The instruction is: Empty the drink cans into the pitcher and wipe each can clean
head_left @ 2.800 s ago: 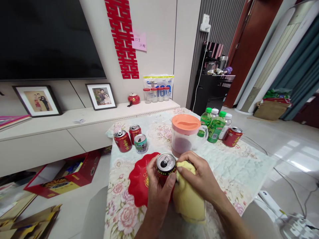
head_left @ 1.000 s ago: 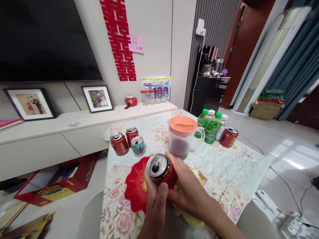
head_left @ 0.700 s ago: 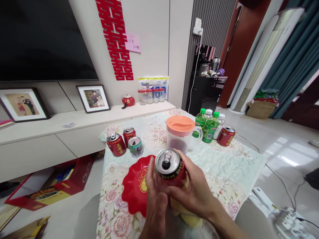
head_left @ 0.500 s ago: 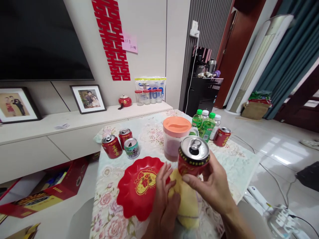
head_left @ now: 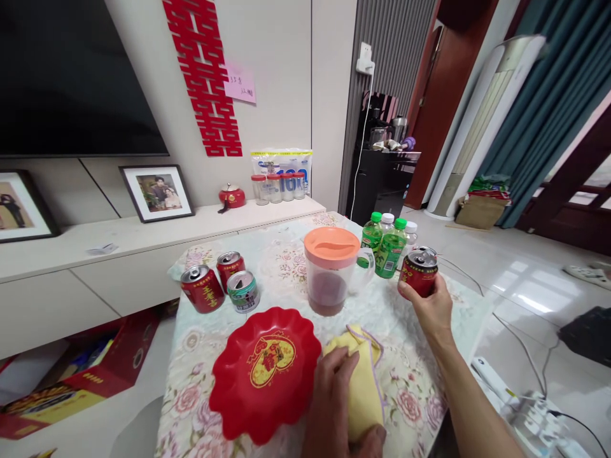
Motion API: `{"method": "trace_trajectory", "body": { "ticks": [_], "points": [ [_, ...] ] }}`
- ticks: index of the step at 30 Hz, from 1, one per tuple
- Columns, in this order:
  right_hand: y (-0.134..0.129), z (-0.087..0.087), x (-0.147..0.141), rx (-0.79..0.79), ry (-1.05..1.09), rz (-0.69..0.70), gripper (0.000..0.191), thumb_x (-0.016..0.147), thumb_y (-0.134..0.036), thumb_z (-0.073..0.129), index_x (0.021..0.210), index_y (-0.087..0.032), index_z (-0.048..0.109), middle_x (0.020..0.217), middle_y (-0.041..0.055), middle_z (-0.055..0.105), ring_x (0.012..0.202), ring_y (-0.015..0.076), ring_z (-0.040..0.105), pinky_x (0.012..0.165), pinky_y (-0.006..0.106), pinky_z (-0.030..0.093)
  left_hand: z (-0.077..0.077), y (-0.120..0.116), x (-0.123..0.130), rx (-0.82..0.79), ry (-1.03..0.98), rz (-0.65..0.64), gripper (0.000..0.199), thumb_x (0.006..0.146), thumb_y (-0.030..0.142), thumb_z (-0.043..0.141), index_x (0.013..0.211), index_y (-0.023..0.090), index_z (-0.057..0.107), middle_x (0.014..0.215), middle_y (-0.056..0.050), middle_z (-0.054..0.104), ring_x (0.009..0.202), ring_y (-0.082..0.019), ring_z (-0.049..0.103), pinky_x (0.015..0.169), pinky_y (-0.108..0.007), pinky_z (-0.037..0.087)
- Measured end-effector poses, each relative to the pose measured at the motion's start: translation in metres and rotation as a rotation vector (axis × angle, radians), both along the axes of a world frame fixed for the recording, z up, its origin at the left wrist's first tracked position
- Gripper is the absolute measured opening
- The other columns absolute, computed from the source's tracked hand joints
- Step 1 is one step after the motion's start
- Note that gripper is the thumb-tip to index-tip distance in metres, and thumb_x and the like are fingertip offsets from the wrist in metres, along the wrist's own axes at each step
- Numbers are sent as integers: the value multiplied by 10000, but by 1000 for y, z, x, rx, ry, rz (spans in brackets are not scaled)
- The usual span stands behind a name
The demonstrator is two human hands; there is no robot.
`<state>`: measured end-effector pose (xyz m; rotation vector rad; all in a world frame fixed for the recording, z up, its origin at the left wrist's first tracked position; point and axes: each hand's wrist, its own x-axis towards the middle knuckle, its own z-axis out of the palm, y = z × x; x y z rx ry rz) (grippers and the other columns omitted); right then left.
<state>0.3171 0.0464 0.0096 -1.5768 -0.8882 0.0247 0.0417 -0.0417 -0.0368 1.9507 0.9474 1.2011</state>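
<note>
My right hand (head_left: 433, 310) is closed around a red drink can (head_left: 416, 275) with its top opened, at the right side of the table. Another can is mostly hidden behind it. My left hand (head_left: 331, 394) grips a folded yellow cloth (head_left: 363, 381) with purple edging, its fingers and thumb pressed on it near the table's front. Just left of that hand lies a red scalloped plate (head_left: 229, 388) with a gold heart pattern. Beyond the cloth stands a clear pitcher (head_left: 327, 289) with an orange lid and dark liquid inside.
Two red cans (head_left: 203, 289) and a short green-and-silver can (head_left: 243, 292) stand at the table's left. Several bottles (head_left: 391, 251), some green-capped, are at the back right. A flowered tablecloth (head_left: 191, 381) covers the table. Power strips (head_left: 539, 420) and cables lie on the floor at right.
My right hand has carried the red can from above the cloth to the right. My left hand has come down onto the yellow cloth. The view has shifted slightly.
</note>
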Motion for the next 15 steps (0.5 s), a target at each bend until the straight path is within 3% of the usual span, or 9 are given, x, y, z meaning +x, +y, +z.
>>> {"method": "trace_trajectory", "body": {
  "ticks": [9, 15],
  "points": [
    [25, -36, 34, -142, 55, -36, 554, 572, -558, 785, 954, -187, 633, 857, 47, 687, 733, 212, 576, 705, 372, 479, 1, -1, -1, 19, 43, 30, 839, 673, 149, 672, 1487, 249, 494, 1497, -168, 525, 1411, -413, 489, 1154, -561, 436],
    [35, -45, 46, -210, -34, -80, 535, 568, -586, 762, 905, -194, 623, 861, 57, 675, 754, 233, 577, 732, 395, 469, -7, 4, -5, 57, 78, -10, 802, 718, 199, 681, 1496, 243, 488, 1491, -174, 521, 1406, -407, 493, 1171, -569, 405]
  ]
}}
